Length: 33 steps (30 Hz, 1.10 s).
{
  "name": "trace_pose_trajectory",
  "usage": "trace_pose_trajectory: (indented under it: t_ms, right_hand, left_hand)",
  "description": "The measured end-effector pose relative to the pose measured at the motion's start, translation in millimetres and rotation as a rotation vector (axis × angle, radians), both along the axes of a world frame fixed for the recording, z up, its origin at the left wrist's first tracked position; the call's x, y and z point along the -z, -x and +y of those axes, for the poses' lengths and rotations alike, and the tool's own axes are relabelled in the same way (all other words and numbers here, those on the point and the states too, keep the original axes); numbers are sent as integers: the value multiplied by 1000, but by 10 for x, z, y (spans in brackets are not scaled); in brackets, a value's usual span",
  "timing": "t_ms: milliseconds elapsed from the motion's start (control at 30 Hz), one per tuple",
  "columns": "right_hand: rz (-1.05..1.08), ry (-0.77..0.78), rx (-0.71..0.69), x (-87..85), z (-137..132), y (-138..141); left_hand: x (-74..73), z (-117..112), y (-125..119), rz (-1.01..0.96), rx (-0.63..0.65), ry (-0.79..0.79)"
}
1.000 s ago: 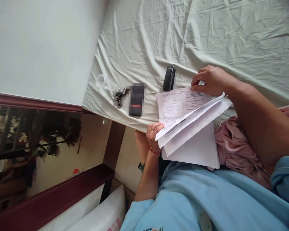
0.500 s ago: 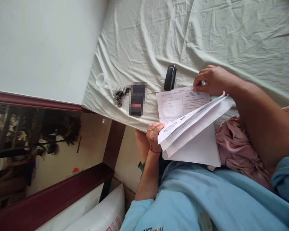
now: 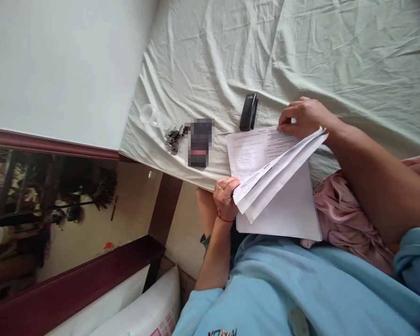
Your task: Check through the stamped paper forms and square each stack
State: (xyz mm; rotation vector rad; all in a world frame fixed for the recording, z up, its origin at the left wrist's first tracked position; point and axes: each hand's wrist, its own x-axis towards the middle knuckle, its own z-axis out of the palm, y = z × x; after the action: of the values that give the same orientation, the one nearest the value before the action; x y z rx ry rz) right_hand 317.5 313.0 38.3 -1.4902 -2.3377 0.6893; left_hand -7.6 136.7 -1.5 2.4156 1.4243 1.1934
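Printed paper sheets (image 3: 250,151) lie in front of me, several of them lifted in a slanting fold over a blank white sheet (image 3: 287,210). My left hand (image 3: 226,195), with a ring and a red wrist string, is closed on the left edge of the papers. At the far edge, my right hand (image 3: 303,116) pinches the top of the printed sheet between thumb and fingers. Just beyond the papers, left of my right hand, a black stapler (image 3: 248,112) rests on the pale green bedsheet (image 3: 301,56).
Left of the papers lie a blurred-out dark phone-like object (image 3: 200,142), a bunch of keys (image 3: 174,139) and a clear plastic cup (image 3: 154,115) on its side. Pink cloth (image 3: 343,205) is bunched at the right. A white sack (image 3: 150,308) stands below, by a dark red wooden ledge (image 3: 91,275).
The lifted sheets have shifted and now lean more steeply. My right hand has slid slightly left along the top edge. My left hand stays at the left edge.
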Motion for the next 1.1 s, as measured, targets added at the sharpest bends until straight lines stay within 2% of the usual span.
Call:
trace_pose_trajectory:
  t_ms: [200,400,633,833,1100]
  right_hand:
    - [-54,64,-23,-6,48,-81]
    - [-51,61,-16,-25,28,-95]
    - [-36,64,-5,-10,32,-100]
    - [-35,52,-19,30,54,-117]
    - [-7,84,-7,-13,36,-106]
  left_hand:
    - [-38,-23,13,-23,-18,89]
    - [-60,-31,5,15,-43,119]
    - [-48,-27,-1,-9,-31,90]
    - [-57,-33,2,3,-52,139]
    - [-53,-29,4,-4,-38,109]
